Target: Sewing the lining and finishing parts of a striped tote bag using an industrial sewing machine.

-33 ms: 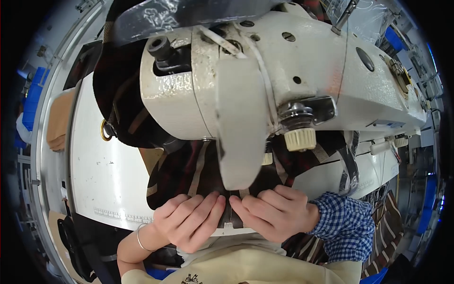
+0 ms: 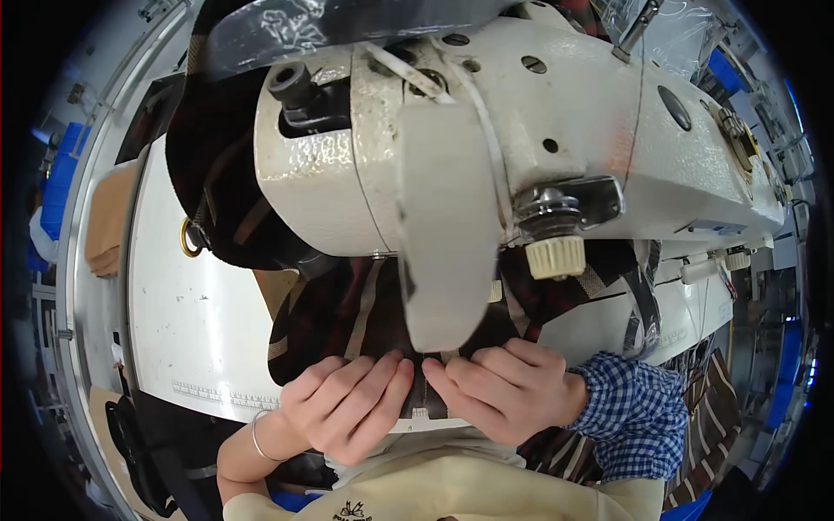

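Note:
Dark fabric with red and beige stripes (image 2: 373, 304) lies under the head of a white sewing machine (image 2: 321, 191). My left hand (image 2: 352, 404), a thin bangle at its wrist, has its fingers curled over the fabric's near edge. Beside it my right hand (image 2: 504, 391) pinches the same edge, a small gap between the two hands. A blue checked sleeve cover (image 2: 630, 408) wraps my right forearm. Hanging in front of the machine, a pale flat plate (image 2: 447, 226) hides the needle area, so how the cloth sits there cannot be seen.
The white table (image 2: 195, 321) carries a printed ruler along its near edge. A tension dial (image 2: 556, 256) juts from the machine. Folded brown cloth (image 2: 111, 221) rests at the left, and striped fabric (image 2: 712, 425) hangs at the lower right. Blue bins (image 2: 65, 178) stand at far left.

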Tool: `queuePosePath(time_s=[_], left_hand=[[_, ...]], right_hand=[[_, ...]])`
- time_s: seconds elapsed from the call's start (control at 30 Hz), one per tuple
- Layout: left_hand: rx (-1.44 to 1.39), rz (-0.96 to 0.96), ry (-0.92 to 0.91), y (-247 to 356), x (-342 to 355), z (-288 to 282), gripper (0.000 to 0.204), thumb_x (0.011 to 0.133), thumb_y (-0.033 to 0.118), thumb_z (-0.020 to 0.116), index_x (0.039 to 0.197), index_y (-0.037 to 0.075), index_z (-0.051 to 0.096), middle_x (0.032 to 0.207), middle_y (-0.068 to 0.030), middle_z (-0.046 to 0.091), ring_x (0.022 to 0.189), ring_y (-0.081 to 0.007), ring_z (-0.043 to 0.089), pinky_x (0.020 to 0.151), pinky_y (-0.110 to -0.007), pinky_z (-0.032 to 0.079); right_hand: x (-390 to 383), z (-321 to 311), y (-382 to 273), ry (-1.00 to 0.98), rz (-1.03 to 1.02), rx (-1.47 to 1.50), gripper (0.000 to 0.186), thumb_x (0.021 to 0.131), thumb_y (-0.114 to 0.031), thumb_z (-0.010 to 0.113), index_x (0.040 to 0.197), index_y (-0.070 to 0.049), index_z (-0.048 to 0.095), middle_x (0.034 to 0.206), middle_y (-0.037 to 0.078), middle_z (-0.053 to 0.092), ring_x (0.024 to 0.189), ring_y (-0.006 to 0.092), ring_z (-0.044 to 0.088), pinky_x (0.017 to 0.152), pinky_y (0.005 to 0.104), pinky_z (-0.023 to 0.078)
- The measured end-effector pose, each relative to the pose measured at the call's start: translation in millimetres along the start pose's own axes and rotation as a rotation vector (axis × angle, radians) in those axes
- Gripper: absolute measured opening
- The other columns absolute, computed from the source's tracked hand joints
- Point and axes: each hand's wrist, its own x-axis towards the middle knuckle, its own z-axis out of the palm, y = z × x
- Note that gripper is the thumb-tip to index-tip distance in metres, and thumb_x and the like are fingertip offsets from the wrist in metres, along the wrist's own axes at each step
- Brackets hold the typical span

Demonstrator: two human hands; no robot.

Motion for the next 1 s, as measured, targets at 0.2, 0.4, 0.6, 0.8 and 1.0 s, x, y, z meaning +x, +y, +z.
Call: queuePosePath(time_s=[0.2, 0.4, 0.6, 0.8, 1.0], left_hand=[[-0.038, -0.054, 0.016, 1, -3, 3, 0.025, 0.070, 0.012, 0.062, 0.090, -0.001, 0.071, 0.088, -0.0096, 0.071, 0.076, -0.0162, 0.062, 0.066, -0.024, 0.047], [-0.128, -0.103, 0.012, 2, -1, -4, 0.027, 0.069, 0.013, 0.062, 0.089, -0.001, 0.071, 0.087, -0.0097, 0.071, 0.075, -0.0158, 0.063, 0.066, -0.024, 0.048], [-0.117, -0.087, 0.024, 3, 4, -2, 0.027, 0.068, 0.015, 0.063, 0.089, 0.000, 0.071, 0.087, -0.0082, 0.071, 0.074, -0.0140, 0.062, 0.068, -0.024, 0.047], [-0.022, -0.079, 0.010, 10, 6, -3, 0.022, 0.073, 0.013, 0.062, 0.090, 0.003, 0.072, 0.086, -0.0045, 0.071, 0.072, -0.0106, 0.060, 0.081, -0.026, 0.044], [0.015, -0.032, -0.035, 14, 7, -3, 0.024, 0.074, 0.011, 0.063, 0.095, 0.000, 0.070, 0.090, -0.0075, 0.072, 0.073, -0.0128, 0.063, 0.085, -0.030, 0.042]], right_hand=[[3, 4, 1, 0.046, 0.036, 0.058, 0.017, 0.073, -0.009, 0.067, 0.087, -0.001, 0.068, 0.084, 0.002, 0.059, 0.068, 0.0110, 0.052, 0.052, 0.0236, 0.035], [0, 4, -2, 0.078, 0.049, 0.126, 0.018, 0.070, -0.009, 0.067, 0.087, -0.002, 0.068, 0.087, 0.004, 0.061, 0.072, 0.0130, 0.055, 0.053, 0.0244, 0.036], [-2, 8, -4, 0.106, -0.040, 0.025, 0.025, 0.063, -0.013, 0.065, 0.085, -0.005, 0.072, 0.084, 0.001, 0.063, 0.075, 0.0134, 0.060, 0.057, 0.0236, 0.041], [-4, 4, -10, 0.049, -0.025, 0.049, 0.017, 0.074, -0.008, 0.066, 0.088, 0.001, 0.068, 0.094, 0.008, 0.061, 0.087, 0.0198, 0.059, 0.063, 0.0287, 0.046], [-4, 2, -9, 0.107, 0.037, 0.115, 0.020, 0.072, -0.009, 0.066, 0.088, 0.001, 0.069, 0.089, 0.009, 0.063, 0.076, 0.0184, 0.061, 0.059, 0.0268, 0.047]])
